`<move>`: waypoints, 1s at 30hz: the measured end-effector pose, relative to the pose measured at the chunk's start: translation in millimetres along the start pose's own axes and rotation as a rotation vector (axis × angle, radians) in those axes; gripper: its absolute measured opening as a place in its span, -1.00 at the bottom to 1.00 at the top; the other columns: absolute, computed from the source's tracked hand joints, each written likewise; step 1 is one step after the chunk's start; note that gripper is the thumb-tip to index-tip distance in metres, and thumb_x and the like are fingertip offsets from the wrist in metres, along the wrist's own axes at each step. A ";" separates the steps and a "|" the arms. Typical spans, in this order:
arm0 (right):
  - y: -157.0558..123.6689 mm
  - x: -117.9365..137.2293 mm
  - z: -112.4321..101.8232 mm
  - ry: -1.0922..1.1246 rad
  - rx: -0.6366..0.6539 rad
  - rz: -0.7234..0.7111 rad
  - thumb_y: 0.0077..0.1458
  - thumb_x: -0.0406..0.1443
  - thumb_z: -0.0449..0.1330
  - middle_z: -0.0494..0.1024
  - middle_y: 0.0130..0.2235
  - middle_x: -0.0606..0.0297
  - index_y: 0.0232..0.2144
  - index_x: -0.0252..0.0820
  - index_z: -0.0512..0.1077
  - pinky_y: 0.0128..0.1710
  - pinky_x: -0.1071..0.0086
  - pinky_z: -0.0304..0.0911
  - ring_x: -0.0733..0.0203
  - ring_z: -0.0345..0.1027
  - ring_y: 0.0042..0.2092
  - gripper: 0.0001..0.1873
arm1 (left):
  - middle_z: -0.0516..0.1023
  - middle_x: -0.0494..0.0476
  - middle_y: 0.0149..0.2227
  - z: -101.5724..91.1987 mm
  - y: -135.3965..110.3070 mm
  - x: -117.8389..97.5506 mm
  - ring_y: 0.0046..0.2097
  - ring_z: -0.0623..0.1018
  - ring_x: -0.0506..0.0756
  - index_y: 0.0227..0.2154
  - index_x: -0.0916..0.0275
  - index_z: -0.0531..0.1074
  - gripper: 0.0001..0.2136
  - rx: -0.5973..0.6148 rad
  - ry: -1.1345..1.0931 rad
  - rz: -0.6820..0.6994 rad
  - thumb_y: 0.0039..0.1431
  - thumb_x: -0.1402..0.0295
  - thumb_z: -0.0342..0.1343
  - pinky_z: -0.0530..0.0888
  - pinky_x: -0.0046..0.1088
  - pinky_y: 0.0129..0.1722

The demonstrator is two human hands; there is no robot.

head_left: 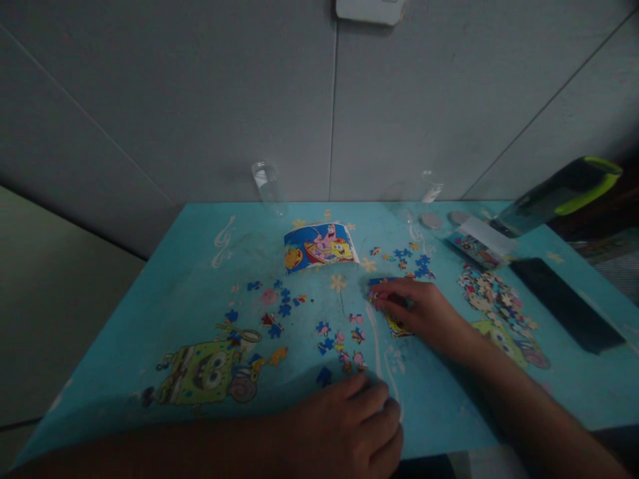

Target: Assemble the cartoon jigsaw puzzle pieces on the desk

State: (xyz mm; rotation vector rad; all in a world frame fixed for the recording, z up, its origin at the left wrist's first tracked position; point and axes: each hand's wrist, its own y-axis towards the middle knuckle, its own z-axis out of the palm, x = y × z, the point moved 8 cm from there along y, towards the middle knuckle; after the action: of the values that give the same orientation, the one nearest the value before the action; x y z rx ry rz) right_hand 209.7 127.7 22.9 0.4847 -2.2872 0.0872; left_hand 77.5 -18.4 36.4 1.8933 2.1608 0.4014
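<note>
My right hand [419, 309] reaches over a partly joined jigsaw puzzle [387, 282], thumb and fingers pinched on a small pinkish puzzle piece [374, 297] at its left edge. The hand covers much of the joined part; some yellow shows below the palm. My left hand [349, 426] lies near the table's front edge with its fingers curled in, and its palm is hidden. Just beyond it are several loose pink and blue puzzle pieces [342, 339]. A curved picture sheet [319, 247] of cartoon figures in a boat stands farther back.
More blue pieces [284, 309] lie left and others [422, 266] at the back right. A mixed heap of pieces [494, 296] sits beside a dark flat case [564, 303]. Clear tubes [269, 189], round lids [430, 221], a folded card [482, 243] and a bottle [549, 193] line the back.
</note>
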 end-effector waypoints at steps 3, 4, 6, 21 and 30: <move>2.0 8.1 4.3 -0.095 -0.004 -0.094 0.35 -0.20 0.19 0.66 -0.15 0.24 -0.02 -0.04 0.58 -0.07 0.18 0.37 0.13 0.51 -0.14 -0.76 | 0.58 0.22 -0.09 0.2 0.3 1.0 -0.05 0.56 0.18 -0.06 0.33 0.52 -0.80 0.003 -0.022 0.004 0.41 0.38 0.05 0.51 -0.20 -0.01; 2.5 9.7 5.3 -0.120 -0.006 -0.116 0.35 -0.20 0.18 0.65 -0.19 0.25 -0.03 -0.06 0.58 -0.08 0.18 0.35 0.14 0.50 -0.16 -0.76 | 0.58 0.22 -0.10 0.3 0.3 1.1 -0.05 0.56 0.17 -0.07 0.33 0.52 -0.80 0.004 -0.026 0.006 0.41 0.38 0.05 0.51 -0.21 -0.01; 3.2 10.8 7.0 -0.156 -0.008 -0.140 0.37 -0.19 0.17 0.63 -0.24 0.26 -0.03 -0.07 0.58 -0.11 0.17 0.33 0.14 0.48 -0.19 -0.76 | 0.58 0.22 -0.11 -0.2 0.2 1.1 -0.05 0.55 0.17 -0.09 0.32 0.52 -0.82 0.001 -0.023 0.005 0.41 0.38 0.05 0.51 -0.21 -0.01; 3.5 6.4 4.5 -0.140 -0.058 -0.133 0.32 -0.28 0.19 0.66 -0.09 0.21 -0.03 -0.03 0.59 -0.01 0.09 0.36 0.06 0.51 -0.07 -0.76 | 0.59 0.24 -0.09 -1.5 0.5 0.6 -0.03 0.56 0.17 -0.11 0.32 0.52 -0.83 -0.003 -0.013 0.005 0.40 0.36 0.08 0.51 -0.21 0.00; 2.7 1.3 7.1 -0.186 -0.047 -0.143 0.34 -0.27 0.17 0.65 -0.03 0.18 0.05 0.01 0.57 0.06 0.01 0.36 0.00 0.51 -0.02 -0.71 | 0.59 0.25 -0.10 -2.6 0.2 0.7 -0.05 0.55 0.16 -0.15 0.30 0.53 -0.86 -0.008 -0.022 -0.008 0.38 0.36 0.11 0.51 -0.24 -0.01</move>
State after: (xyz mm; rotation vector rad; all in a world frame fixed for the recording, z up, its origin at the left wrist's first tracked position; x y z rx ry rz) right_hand 203.0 128.2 19.1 0.6531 -2.4212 -0.0863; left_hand 76.7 -17.8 38.9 1.8750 2.1495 0.3851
